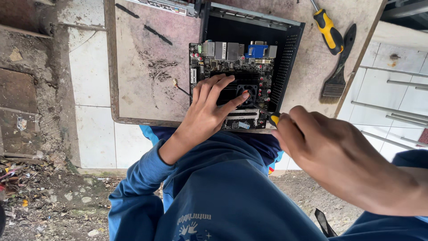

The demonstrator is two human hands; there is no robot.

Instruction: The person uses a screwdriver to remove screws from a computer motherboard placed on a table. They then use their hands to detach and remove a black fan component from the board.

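A small black computer case [287,49] lies open on a worn table [142,67], with a dark circuit board [232,62] inside it. My left hand [207,109] rests flat on the board, fingers spread over its black fan and heatsink [245,91]. My right hand [330,151] grips a screwdriver with a yellow and black handle [274,118]; its thin shaft points into the board just beside my left fingertips. Blue sleeves cover both arms.
A second yellow-and-black screwdriver [328,32] and a flat paintbrush [338,76] lie on the table to the right of the case. A thin wire [180,89] lies left of the board. White floor tiles [89,67] and dirt with debris [35,187] are at the left.
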